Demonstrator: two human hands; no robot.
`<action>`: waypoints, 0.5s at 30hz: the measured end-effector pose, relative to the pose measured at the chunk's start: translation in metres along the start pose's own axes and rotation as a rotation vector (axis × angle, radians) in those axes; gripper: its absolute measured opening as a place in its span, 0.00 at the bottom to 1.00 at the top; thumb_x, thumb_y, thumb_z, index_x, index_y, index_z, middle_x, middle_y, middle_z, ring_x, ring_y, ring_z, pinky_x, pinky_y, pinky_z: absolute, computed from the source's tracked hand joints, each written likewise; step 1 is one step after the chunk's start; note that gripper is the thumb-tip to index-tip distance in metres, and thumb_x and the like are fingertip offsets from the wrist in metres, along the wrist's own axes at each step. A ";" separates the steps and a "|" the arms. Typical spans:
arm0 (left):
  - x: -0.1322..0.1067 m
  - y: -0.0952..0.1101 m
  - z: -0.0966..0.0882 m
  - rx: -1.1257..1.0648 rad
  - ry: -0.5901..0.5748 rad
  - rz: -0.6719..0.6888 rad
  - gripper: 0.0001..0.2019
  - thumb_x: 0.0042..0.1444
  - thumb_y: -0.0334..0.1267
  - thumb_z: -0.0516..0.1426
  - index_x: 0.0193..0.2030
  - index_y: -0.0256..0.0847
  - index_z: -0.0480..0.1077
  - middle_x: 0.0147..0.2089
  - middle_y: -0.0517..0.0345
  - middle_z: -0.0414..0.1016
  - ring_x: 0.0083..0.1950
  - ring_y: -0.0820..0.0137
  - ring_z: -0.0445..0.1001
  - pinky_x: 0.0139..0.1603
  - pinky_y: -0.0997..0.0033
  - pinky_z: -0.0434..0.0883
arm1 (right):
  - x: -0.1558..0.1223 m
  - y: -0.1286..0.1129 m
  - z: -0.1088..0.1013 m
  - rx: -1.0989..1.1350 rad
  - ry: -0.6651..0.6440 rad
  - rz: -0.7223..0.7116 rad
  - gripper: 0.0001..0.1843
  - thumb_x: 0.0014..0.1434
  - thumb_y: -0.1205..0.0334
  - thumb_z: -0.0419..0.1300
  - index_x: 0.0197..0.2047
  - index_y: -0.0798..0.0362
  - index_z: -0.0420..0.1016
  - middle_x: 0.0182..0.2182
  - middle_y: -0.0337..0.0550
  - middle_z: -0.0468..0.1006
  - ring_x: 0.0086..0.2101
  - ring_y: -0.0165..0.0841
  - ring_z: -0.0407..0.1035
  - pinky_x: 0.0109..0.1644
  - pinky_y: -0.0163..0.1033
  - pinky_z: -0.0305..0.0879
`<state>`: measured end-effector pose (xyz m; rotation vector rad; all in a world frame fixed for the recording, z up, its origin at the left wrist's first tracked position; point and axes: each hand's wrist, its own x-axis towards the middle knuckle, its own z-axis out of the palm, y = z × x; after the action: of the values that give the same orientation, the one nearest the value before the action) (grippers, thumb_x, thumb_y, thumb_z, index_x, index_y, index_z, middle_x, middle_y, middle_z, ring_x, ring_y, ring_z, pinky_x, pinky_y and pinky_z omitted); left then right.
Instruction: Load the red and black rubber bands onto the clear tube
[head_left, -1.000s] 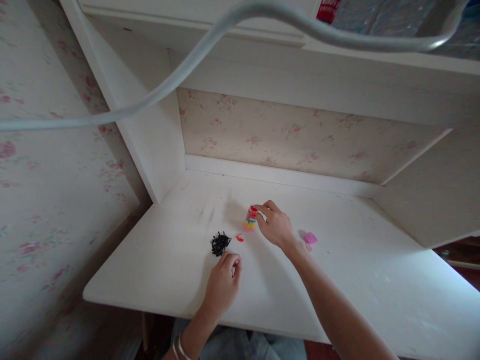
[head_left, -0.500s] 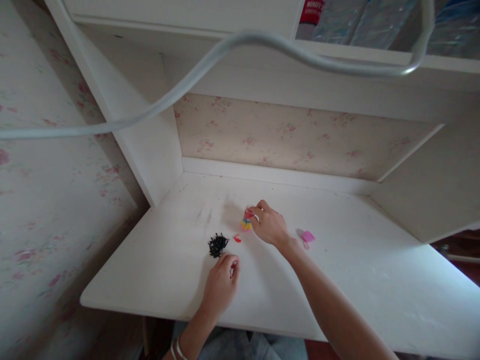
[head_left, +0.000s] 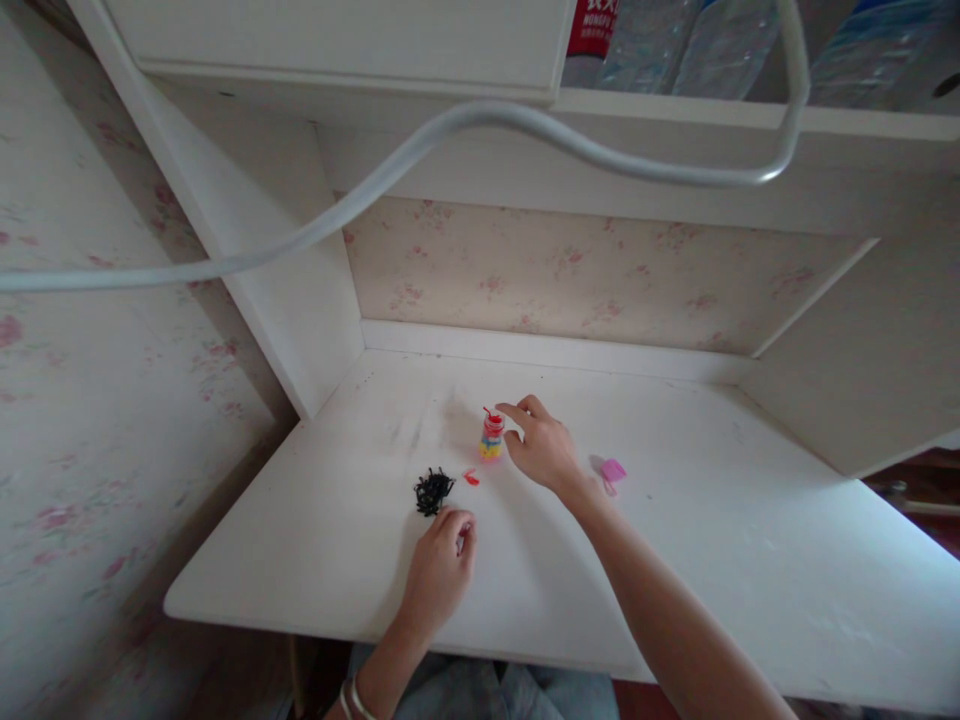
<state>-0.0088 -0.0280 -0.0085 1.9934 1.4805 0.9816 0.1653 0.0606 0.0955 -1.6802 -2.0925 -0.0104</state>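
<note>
Two bare hands at work, centre and lower centre of the frame. Your right hand [head_left: 541, 442] is the nearer one to the small clear jar [head_left: 491, 437], which stands upright on the white desk [head_left: 735, 540] just left of your fingertips, near mid-frame, its long axis vertical and mouth up. Thumb and forefinger on that side are spread, forefinger reaching toward the rim; whether it touches, you can't tell from this view. Your left hand [head_left: 441, 560] lies lower, below the jar and a little to its left, fingers curled in; can't tell if anything is pinched there. Count: one jar, layered yellow, blue and red, red strands poking from the mouth; one heap of black strips [head_left: 433, 491], just above your left knuckles, too tangled to number; one small red clump [head_left: 471, 478] between heap and jar, strands unclear; one pink piece [head_left: 613, 469] right of your right wrist, paler bit beside it; two bangles [head_left: 361, 697] on your left wrist; one pale cable [head_left: 480, 115] crossing the upper frame.
</note>
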 end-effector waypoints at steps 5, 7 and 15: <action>-0.001 -0.001 0.002 0.023 -0.007 0.001 0.10 0.61 0.35 0.47 0.36 0.42 0.69 0.36 0.54 0.72 0.37 0.69 0.72 0.37 0.71 0.68 | -0.024 0.014 0.007 0.185 0.095 0.055 0.23 0.54 0.68 0.50 0.52 0.45 0.71 0.41 0.40 0.71 0.32 0.29 0.67 0.37 0.34 0.62; 0.000 -0.002 0.004 0.040 0.000 -0.005 0.10 0.61 0.35 0.47 0.36 0.41 0.69 0.35 0.54 0.72 0.36 0.69 0.72 0.36 0.70 0.68 | -0.041 0.022 0.018 0.285 0.104 0.098 0.22 0.54 0.68 0.50 0.50 0.47 0.72 0.39 0.40 0.71 0.30 0.28 0.66 0.36 0.33 0.62; 0.030 0.010 -0.004 0.262 -0.011 0.002 0.09 0.60 0.35 0.48 0.39 0.43 0.69 0.40 0.55 0.73 0.38 0.70 0.73 0.40 0.72 0.67 | -0.110 0.039 0.069 0.425 0.006 0.228 0.17 0.55 0.66 0.49 0.43 0.49 0.76 0.31 0.39 0.73 0.27 0.28 0.67 0.33 0.33 0.63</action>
<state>-0.0008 -0.0030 0.0087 2.1758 1.6733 0.8099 0.1953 -0.0119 -0.0153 -1.6305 -1.7310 0.4662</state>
